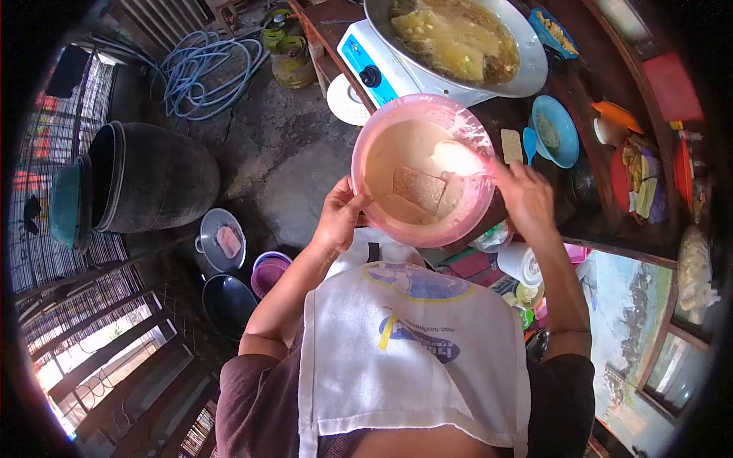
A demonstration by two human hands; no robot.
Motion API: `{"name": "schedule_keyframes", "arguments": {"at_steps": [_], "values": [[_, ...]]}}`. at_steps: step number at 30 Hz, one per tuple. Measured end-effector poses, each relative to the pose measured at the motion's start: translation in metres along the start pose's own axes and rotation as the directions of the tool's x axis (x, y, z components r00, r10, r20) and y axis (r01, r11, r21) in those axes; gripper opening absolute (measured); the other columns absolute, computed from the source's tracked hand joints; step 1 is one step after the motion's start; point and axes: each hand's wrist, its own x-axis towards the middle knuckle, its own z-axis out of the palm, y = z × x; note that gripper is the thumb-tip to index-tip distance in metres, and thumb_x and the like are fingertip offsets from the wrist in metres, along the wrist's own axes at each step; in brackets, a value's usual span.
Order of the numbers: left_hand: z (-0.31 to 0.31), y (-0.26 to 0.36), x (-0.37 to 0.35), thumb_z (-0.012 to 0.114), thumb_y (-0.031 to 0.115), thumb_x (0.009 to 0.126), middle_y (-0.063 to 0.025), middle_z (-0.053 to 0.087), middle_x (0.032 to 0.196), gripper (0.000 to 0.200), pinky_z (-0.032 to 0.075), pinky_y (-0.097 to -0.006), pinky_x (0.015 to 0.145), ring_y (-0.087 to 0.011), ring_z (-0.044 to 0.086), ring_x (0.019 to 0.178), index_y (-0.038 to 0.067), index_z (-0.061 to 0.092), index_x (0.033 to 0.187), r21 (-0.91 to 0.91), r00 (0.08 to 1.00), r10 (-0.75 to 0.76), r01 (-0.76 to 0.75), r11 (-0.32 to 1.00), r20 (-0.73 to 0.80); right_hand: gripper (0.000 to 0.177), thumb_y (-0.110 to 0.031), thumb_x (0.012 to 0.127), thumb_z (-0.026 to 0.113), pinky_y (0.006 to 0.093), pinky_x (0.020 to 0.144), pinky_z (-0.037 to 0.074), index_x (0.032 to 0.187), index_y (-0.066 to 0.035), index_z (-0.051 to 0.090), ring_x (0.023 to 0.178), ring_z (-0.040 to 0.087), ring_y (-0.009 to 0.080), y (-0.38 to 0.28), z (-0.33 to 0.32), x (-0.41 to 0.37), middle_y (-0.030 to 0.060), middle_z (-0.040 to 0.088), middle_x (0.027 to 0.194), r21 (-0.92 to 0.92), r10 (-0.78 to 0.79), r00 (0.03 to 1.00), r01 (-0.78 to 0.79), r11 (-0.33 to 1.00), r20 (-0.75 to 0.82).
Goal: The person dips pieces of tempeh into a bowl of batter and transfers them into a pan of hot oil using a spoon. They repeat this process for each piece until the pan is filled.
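A pink bowl (361,164) of pale batter is in front of me, just below the stove. My left hand (341,214) grips its left rim, the thumb over the edge. A flat rectangular piece (419,189) lies in the batter near the middle. My right hand (525,197) is closed round the handle of a spoon (460,159), whose pale bowl end is over the batter on the right side. Beyond the bowl, a wide pan (533,67) holds bubbling oil with yellowish pieces in it, on a white stove (389,67) with a black knob.
A blue bowl (567,131), a blue spoon (529,145) and a tan rectangular piece (511,146) sit right of the pink bowl. A green gas cylinder (292,62) and coiled hose (200,76) are at upper left. A big dark barrel (164,177) stands left.
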Motion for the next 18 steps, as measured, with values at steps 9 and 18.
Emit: {"name": "schedule_keyframes", "arguments": {"at_steps": [9, 18], "values": [[0.006, 0.004, -0.006, 0.047, 0.002, 0.079, -0.0047, 0.057, 0.085, 0.014, 0.052, -0.0270, 0.056, -0.0136, 0.059, 0.067, 0.005, 0.051, 0.092, 0.018, 0.998, 0.049, -0.048, 0.999, -0.042, 0.018, -0.023, 0.074, 0.060, 0.0322, 0.060, 0.047, 0.089, -0.012, 0.065, 0.069, 0.060, 0.0244, -0.018, 0.050, -0.001, 0.0089, 0.062, 0.079, 0.576, -0.010, 1.000, 0.005, 0.817, 0.006], [0.005, 0.000, -0.007, 0.047, 0.006, 0.081, -0.0041, 0.058, 0.087, 0.011, 0.053, -0.0325, 0.057, -0.0156, 0.059, 0.072, 0.008, 0.050, 0.092, 0.072, 0.998, 0.042, -0.039, 0.997, -0.047, 0.022, -0.023, 0.075, 0.062, 0.0302, 0.061, 0.047, 0.089, -0.007, 0.064, 0.071, 0.062, 0.0237, -0.026, 0.060, 0.010, 0.0122, 0.062, 0.082, 0.814, -0.021, 0.954, -0.243, 0.527, 0.299]]}}
